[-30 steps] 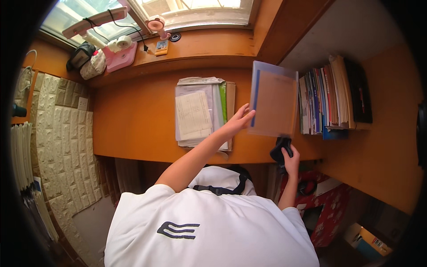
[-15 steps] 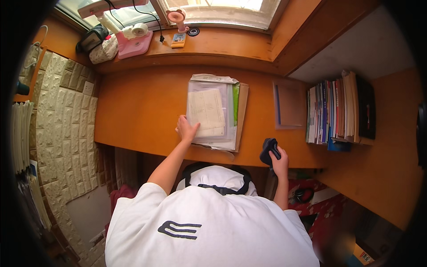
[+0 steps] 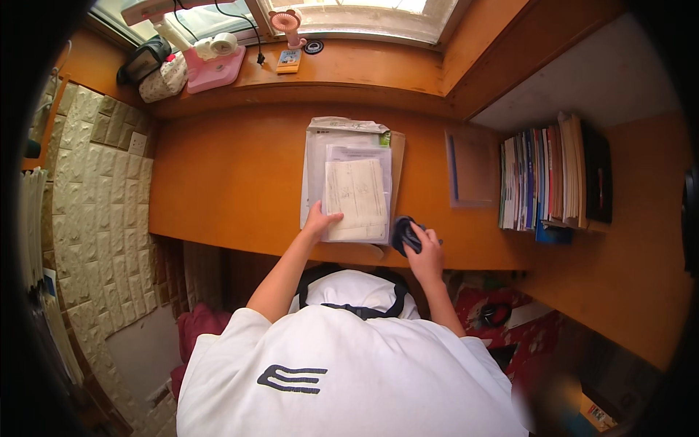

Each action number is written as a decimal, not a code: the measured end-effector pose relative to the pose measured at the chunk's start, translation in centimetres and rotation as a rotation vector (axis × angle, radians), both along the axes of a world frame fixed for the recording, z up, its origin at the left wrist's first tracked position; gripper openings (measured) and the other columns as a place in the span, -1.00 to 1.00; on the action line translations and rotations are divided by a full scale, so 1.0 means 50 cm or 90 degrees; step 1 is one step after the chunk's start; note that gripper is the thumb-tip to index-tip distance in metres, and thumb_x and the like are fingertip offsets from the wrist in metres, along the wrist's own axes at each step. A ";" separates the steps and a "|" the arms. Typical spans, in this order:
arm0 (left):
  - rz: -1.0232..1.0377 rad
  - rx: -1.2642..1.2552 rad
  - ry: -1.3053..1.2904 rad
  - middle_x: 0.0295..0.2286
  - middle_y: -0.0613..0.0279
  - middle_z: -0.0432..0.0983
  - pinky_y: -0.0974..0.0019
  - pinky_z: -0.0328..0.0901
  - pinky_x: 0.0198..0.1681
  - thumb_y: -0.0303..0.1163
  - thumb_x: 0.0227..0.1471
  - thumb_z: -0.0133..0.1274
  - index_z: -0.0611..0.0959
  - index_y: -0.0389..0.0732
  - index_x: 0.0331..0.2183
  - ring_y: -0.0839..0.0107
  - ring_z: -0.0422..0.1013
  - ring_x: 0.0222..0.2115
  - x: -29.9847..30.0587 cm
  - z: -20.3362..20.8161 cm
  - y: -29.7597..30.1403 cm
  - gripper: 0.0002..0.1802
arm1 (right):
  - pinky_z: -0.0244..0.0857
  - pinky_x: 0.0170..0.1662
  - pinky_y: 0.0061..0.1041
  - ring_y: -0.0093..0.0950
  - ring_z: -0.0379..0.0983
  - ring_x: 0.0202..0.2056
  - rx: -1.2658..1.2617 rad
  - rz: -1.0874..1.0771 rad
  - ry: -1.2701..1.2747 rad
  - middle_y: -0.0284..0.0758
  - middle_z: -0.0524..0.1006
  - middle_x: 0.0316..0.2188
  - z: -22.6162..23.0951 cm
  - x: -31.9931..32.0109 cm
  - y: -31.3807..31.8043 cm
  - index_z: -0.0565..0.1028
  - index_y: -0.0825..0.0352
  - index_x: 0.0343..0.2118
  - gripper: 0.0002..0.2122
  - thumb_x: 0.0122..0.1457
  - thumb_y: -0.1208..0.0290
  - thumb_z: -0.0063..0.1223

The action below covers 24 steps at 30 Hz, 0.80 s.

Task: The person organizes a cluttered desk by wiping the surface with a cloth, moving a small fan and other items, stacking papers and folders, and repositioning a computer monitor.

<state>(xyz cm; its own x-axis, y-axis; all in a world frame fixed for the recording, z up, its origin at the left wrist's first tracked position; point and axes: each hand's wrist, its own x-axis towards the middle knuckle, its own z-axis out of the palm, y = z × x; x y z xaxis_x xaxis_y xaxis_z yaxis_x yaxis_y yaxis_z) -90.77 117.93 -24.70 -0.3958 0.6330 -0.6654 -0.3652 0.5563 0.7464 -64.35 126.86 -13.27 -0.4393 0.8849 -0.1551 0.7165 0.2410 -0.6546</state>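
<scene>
In the head view my left hand (image 3: 320,220) grips the left edge of a clear plastic sleeve (image 3: 389,166), thumb on top. Inside the sleeve, or on it, lies a cream printed sheet (image 3: 355,193). Below it rests a stack of papers and folders (image 3: 314,156), with a brown edge and a bit of green showing at its right. My right hand (image 3: 428,251), just right of the sleeve's lower corner, closes around a dark blue cloth (image 3: 405,237). The cloth looks bunched, and its underside is hidden. Whether it touches the sleeve I cannot tell.
A clear folder (image 3: 470,171) lies on the orange wooden desk (image 3: 226,182), to the right. Beyond it stands a row of books and files (image 3: 542,178). A pink lamp base (image 3: 216,69), a small pink fan (image 3: 286,25) and a pouch (image 3: 164,79) sit on the window ledge.
My left hand has shifted right with the sleeve and cream sheet, which slid over the stack and cover most of the green. My right hand has moved left with the cloth to the stack's side.
</scene>
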 end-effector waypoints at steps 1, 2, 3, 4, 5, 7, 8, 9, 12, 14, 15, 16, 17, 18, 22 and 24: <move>-0.024 0.005 0.020 -0.24 0.03 0.50 0.27 0.37 -0.20 -0.39 -0.11 0.22 0.43 -0.37 -0.14 0.31 0.46 -0.27 0.001 -0.027 -0.008 -0.50 | 0.32 -0.24 -0.34 -0.18 0.43 -0.30 -0.003 0.024 0.011 -0.19 0.40 -0.30 0.008 -0.037 -0.015 0.47 0.20 -0.05 -0.57 -0.05 0.33 0.21; -0.049 0.011 0.040 -0.25 0.05 0.50 0.28 0.35 -0.19 -0.32 -0.06 0.21 0.45 -0.36 -0.14 0.33 0.45 -0.26 0.004 -0.049 -0.011 -0.52 | 0.34 -0.28 -0.33 -0.19 0.44 -0.33 0.029 0.059 0.004 -0.21 0.39 -0.29 0.000 -0.070 -0.030 0.47 0.16 -0.04 -0.55 -0.06 0.26 0.22; 0.008 0.020 -0.031 -0.26 0.09 0.51 0.31 0.33 -0.18 -0.23 -0.01 0.15 0.47 -0.36 -0.15 0.36 0.44 -0.26 0.008 -0.060 -0.007 -0.53 | 0.36 -0.32 -0.33 -0.22 0.45 -0.36 0.066 0.106 -0.024 -0.22 0.39 -0.29 -0.015 -0.099 -0.040 0.47 0.12 -0.04 -0.55 -0.06 0.23 0.23; 0.067 0.028 -0.100 -0.26 0.12 0.51 0.34 0.31 -0.17 -0.13 0.03 0.09 0.49 -0.35 -0.16 0.38 0.43 -0.26 0.010 -0.068 -0.005 -0.52 | 0.36 -0.37 -0.36 -0.25 0.45 -0.38 0.134 0.163 -0.016 -0.23 0.38 -0.30 -0.056 -0.124 -0.051 0.47 0.11 -0.04 -0.56 -0.06 0.23 0.22; 0.123 0.035 -0.170 -0.27 0.15 0.51 0.37 0.29 -0.17 -0.04 0.08 0.03 0.51 -0.34 -0.17 0.41 0.41 -0.26 0.011 -0.079 -0.001 -0.49 | 0.37 -0.40 -0.37 -0.28 0.46 -0.44 0.162 0.211 -0.029 -0.24 0.38 -0.33 -0.089 -0.149 -0.061 0.47 0.11 -0.06 -0.57 -0.07 0.30 0.21; 0.135 0.024 -0.103 -0.29 0.20 0.51 0.40 0.26 -0.18 0.06 0.13 -0.11 0.55 -0.33 -0.20 0.46 0.39 -0.27 0.011 -0.110 -0.009 -0.43 | 0.36 -0.43 -0.38 -0.29 0.45 -0.49 0.286 0.299 -0.040 -0.26 0.37 -0.36 -0.200 -0.188 -0.064 0.47 0.09 -0.05 -0.57 -0.08 0.36 0.18; 0.146 0.018 -0.069 -0.29 0.23 0.51 0.42 0.25 -0.18 0.11 0.15 -0.17 0.57 -0.32 -0.22 0.49 0.38 -0.27 0.009 -0.125 -0.018 -0.38 | 0.36 -0.44 -0.38 -0.29 0.44 -0.51 0.301 0.310 -0.054 -0.25 0.36 -0.37 -0.215 -0.206 -0.047 0.46 0.09 -0.04 -0.56 -0.08 0.39 0.15; 0.149 0.020 -0.072 -0.32 0.25 0.52 0.42 0.26 -0.21 0.03 0.17 -0.15 0.58 -0.33 -0.25 0.52 0.38 -0.31 0.011 -0.119 -0.014 -0.45 | 0.36 -0.45 -0.38 -0.29 0.44 -0.53 0.318 0.315 -0.071 -0.25 0.36 -0.38 -0.227 -0.228 -0.016 0.45 0.08 -0.03 -0.56 -0.07 0.42 0.13; 0.153 0.052 -0.032 -0.41 0.28 0.54 0.46 0.27 -0.28 -0.03 0.17 -0.11 0.60 -0.34 -0.31 0.54 0.39 -0.40 0.022 -0.117 -0.004 -0.50 | 0.35 -0.47 -0.39 -0.29 0.45 -0.52 0.332 0.216 -0.138 -0.23 0.37 -0.38 -0.239 -0.308 0.117 0.44 0.07 -0.01 -0.58 -0.01 0.45 0.05; 0.139 0.031 -0.014 -0.38 0.25 0.54 0.44 0.29 -0.28 -0.01 0.16 -0.10 0.59 -0.32 -0.30 0.52 0.41 -0.39 0.020 -0.119 -0.001 -0.50 | 0.35 -0.49 -0.41 -0.31 0.46 -0.53 0.334 0.178 -0.165 -0.23 0.38 -0.38 -0.234 -0.334 0.155 0.44 0.09 -0.02 -0.61 0.02 0.47 0.00; 0.133 0.020 -0.005 -0.37 0.23 0.55 0.42 0.30 -0.28 -0.01 0.16 -0.10 0.59 -0.32 -0.30 0.50 0.42 -0.38 0.018 -0.121 -0.003 -0.50 | 0.35 -0.50 -0.42 -0.33 0.46 -0.54 0.337 0.179 -0.168 -0.24 0.38 -0.39 -0.227 -0.341 0.156 0.45 0.10 -0.02 -0.62 0.04 0.47 -0.04; 0.134 0.015 -0.005 -0.40 0.26 0.54 0.44 0.28 -0.30 -0.01 0.16 -0.09 0.59 -0.32 -0.32 0.53 0.40 -0.39 0.017 -0.125 -0.006 -0.50 | 0.34 -0.51 -0.43 -0.34 0.46 -0.56 0.339 0.177 -0.173 -0.25 0.39 -0.39 -0.221 -0.347 0.154 0.45 0.11 -0.03 -0.64 0.06 0.47 -0.08; 0.141 0.011 -0.007 -0.43 0.28 0.53 0.45 0.27 -0.32 -0.02 0.16 -0.09 0.60 -0.32 -0.35 0.55 0.39 -0.41 0.016 -0.130 -0.009 -0.51 | 0.34 -0.53 -0.42 -0.33 0.46 -0.57 0.328 0.193 -0.157 -0.24 0.39 -0.39 -0.232 -0.334 0.122 0.46 0.10 -0.04 -0.64 0.06 0.47 -0.07; 0.147 0.007 -0.008 -0.46 0.31 0.53 0.46 0.26 -0.34 -0.02 0.15 -0.08 0.61 -0.32 -0.38 0.57 0.37 -0.43 0.014 -0.135 -0.012 -0.51 | 0.35 -0.51 -0.36 -0.27 0.45 -0.56 0.293 0.207 -0.125 -0.23 0.37 -0.37 -0.241 -0.314 0.078 0.44 0.05 -0.02 -0.56 -0.04 0.46 0.07; 0.117 -0.024 -0.036 -0.46 0.33 0.50 0.45 0.26 -0.33 0.02 0.14 -0.07 0.61 -0.31 -0.37 0.59 0.35 -0.43 0.002 -0.139 -0.012 -0.49 | 0.36 -0.50 -0.36 -0.28 0.46 -0.53 0.197 0.252 -0.079 -0.28 0.37 -0.37 -0.224 -0.213 -0.057 0.45 0.04 -0.03 -0.54 -0.09 0.45 0.15; 0.146 0.003 -0.064 -0.44 0.32 0.51 0.46 0.26 -0.32 0.02 0.14 -0.07 0.60 -0.31 -0.34 0.58 0.36 -0.42 0.010 -0.160 -0.030 -0.49 | 0.36 -0.49 -0.36 -0.28 0.47 -0.52 0.180 0.285 -0.081 -0.29 0.37 -0.37 -0.209 -0.202 -0.057 0.44 0.05 -0.04 -0.54 -0.09 0.43 0.18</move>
<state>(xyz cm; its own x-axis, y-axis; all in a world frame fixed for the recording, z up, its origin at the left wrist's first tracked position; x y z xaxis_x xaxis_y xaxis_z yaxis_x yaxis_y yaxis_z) -90.28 116.42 -32.70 -0.4612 0.5377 -0.7058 -0.5539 0.4470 0.7024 -74.46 124.00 -23.74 -0.7763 0.6302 -0.0142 0.5724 0.6953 -0.4347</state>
